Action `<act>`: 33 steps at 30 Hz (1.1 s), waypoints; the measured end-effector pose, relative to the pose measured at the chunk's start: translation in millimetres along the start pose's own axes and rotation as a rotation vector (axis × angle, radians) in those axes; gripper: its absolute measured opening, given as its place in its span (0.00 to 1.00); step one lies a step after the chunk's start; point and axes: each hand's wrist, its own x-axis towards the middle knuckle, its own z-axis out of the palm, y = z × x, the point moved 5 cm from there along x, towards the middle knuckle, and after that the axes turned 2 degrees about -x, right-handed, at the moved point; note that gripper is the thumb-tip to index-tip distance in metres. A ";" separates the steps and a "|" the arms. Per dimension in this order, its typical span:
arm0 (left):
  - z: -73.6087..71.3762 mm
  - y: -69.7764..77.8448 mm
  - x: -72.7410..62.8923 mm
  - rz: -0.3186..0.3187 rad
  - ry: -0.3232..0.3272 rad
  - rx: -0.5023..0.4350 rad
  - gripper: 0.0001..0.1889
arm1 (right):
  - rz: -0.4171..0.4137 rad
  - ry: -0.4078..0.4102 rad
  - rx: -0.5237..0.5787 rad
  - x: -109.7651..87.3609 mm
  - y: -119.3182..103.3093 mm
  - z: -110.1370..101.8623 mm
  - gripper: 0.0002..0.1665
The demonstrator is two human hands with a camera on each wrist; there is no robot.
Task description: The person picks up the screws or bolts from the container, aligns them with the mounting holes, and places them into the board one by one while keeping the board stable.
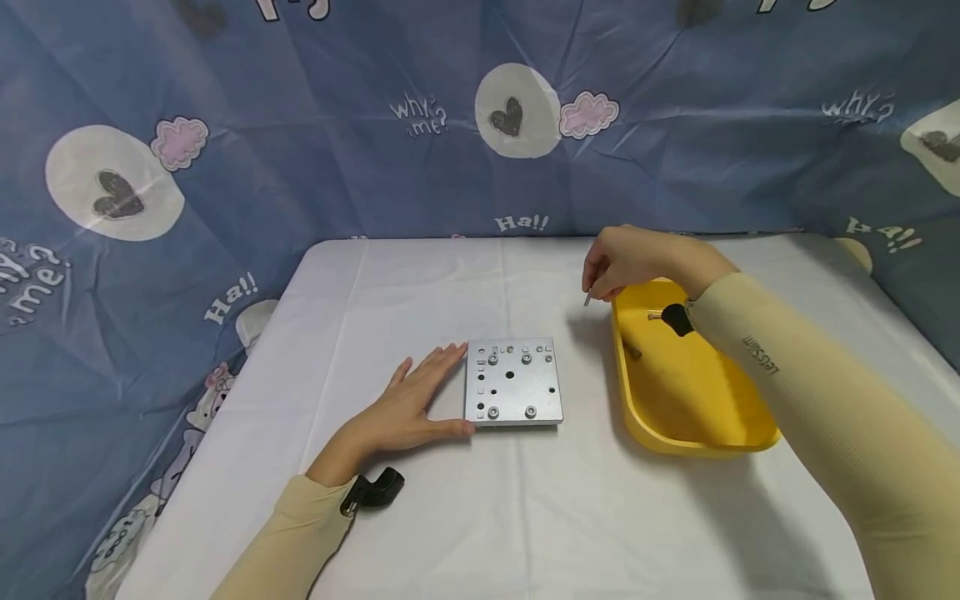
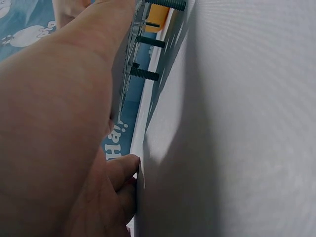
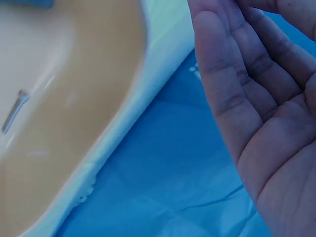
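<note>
A square silver metal plate (image 1: 528, 390) with several holes lies mid-table, with socket-head screws standing in it. My left hand (image 1: 408, 410) rests beside it, thumb and fingers spread, thumb and index fingertips at its left corners. Threaded screw shanks (image 2: 144, 73) stick out under the plate in the left wrist view. Up by the tray's far left corner, my right hand (image 1: 637, 257) pinches a small metal screw (image 1: 587, 298) between thumb and fingertips, its shank pointing down. In the right wrist view the right hand (image 3: 269, 113) shows its palm; the pinched screw is out of sight.
A yellow tray (image 1: 626, 408) stands at the right under the right forearm. Inside it lie a loose screw (image 3: 15, 111) and a small dark piece (image 1: 632, 350). White cloth (image 1: 420, 533) covers the table; a blue printed curtain (image 1: 375, 167) hangs behind it.
</note>
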 end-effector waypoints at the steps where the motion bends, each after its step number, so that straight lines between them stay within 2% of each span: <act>1: 0.4 0.0 0.6 0.000 0.000 0.001 0.61 | -0.001 -0.002 0.001 1.2 -2.8 -0.3 0.07; 10: 4.1 -2.2 -1.2 -0.003 -0.004 -0.017 0.61 | -0.030 -0.029 -0.041 22.1 -36.0 5.0 0.04; 16: -0.5 -5.8 -2.4 -0.005 -0.004 -0.053 0.60 | -0.058 -0.040 -0.022 34.4 -59.5 11.0 0.04; 23: -2.0 -6.5 -1.4 -0.007 -0.015 -0.061 0.60 | -0.130 -0.070 -0.039 48.3 -82.2 25.4 0.06; 33: -1.8 -3.2 1.8 0.020 -0.006 -0.059 0.59 | -0.136 -0.117 -0.059 64.6 -102.7 49.8 0.05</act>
